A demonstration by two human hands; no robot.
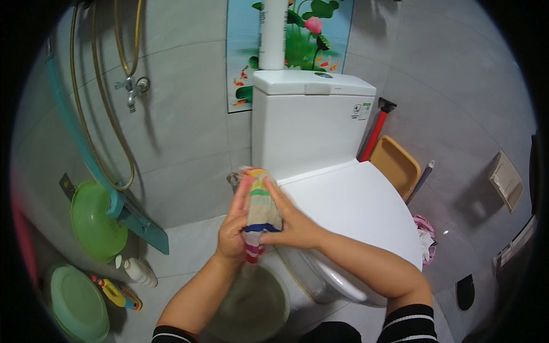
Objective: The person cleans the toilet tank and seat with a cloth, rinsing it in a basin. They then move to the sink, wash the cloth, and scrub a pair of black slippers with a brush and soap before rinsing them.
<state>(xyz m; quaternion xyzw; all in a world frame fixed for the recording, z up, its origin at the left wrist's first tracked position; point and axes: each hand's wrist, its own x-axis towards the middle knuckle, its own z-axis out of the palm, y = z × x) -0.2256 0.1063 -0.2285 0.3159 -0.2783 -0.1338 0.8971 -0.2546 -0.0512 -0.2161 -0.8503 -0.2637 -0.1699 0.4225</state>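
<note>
A striped cloth [261, 208], pale with bands of green, dark blue, red and yellow, is bunched upright between my two hands. My left hand [233, 231] wraps its left side, with the fingers pointing up along it. From the other side my right hand [294, 224] presses on it, fingers along the upper part and thumb near the lower end. The crumpled lower end of the cloth hangs below the hands. Beneath it on the floor stands a round basin [286, 303] of greyish water, partly covered by my left forearm.
A white toilet [349, 200] with its lid down stands close on the right. Green basins [94, 223], a teal squeegee [140, 226], a white bottle [140, 271] and a yellow bottle [117, 292] are at left. Behind the toilet are a red-handled plunger [376, 131] and a tan basin [394, 166].
</note>
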